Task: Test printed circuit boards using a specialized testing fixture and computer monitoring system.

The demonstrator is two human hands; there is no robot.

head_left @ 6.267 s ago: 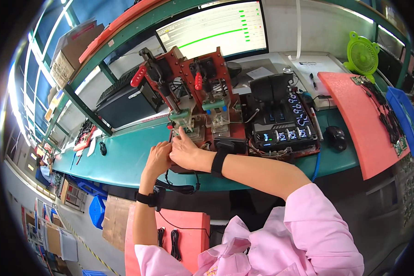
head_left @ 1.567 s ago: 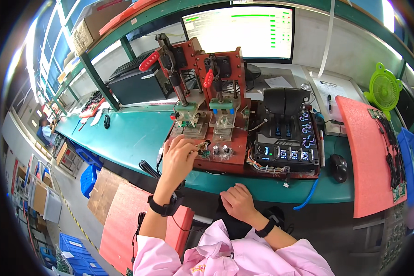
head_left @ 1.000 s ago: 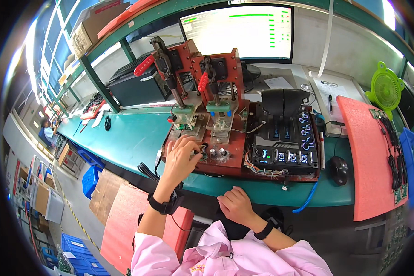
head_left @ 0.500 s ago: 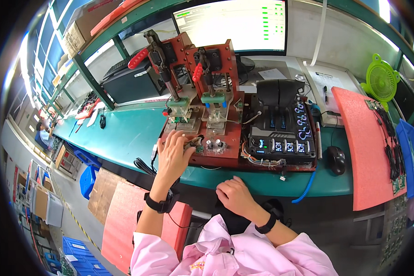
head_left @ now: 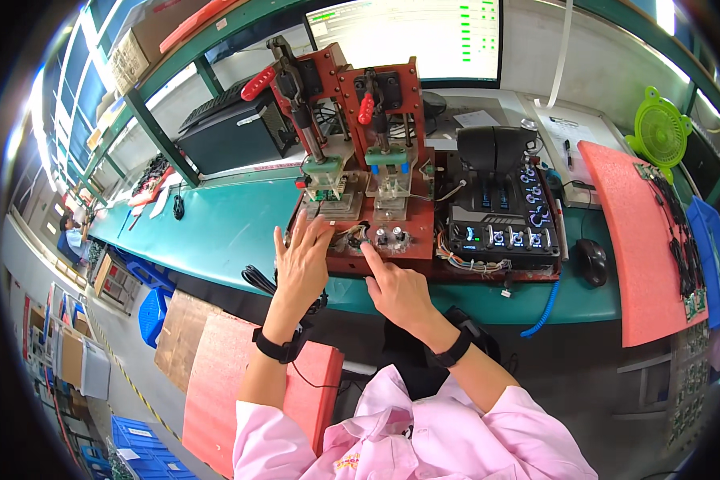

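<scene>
A dark red test fixture (head_left: 424, 232) stands on the green bench in front of me. It carries a left toggle clamp (head_left: 300, 108) and a right toggle clamp (head_left: 374, 108), both with red handles. A small green circuit board (head_left: 325, 194) shows under the left clamp. My left hand (head_left: 302, 260) is over the fixture's front left edge, fingers spread, holding nothing visible. With its index finger stretched out, my right hand (head_left: 402, 294) reaches the wires beside the silver buttons (head_left: 390, 236). Its other fingers are bent, and the fingertip's exact contact cannot be made out.
Right of the fixture sits a black control unit (head_left: 500, 232) with knobs and lit displays, then a black mouse (head_left: 592, 262). A pink foam sheet (head_left: 628, 248) and a blue tray (head_left: 712, 264) lie farther right. A lit monitor (head_left: 408, 40) stands behind.
My right hand has come up from the bench's front edge to the fixture's front, index finger stretched out. My left hand's fingers have spread. The view has shifted slightly.
</scene>
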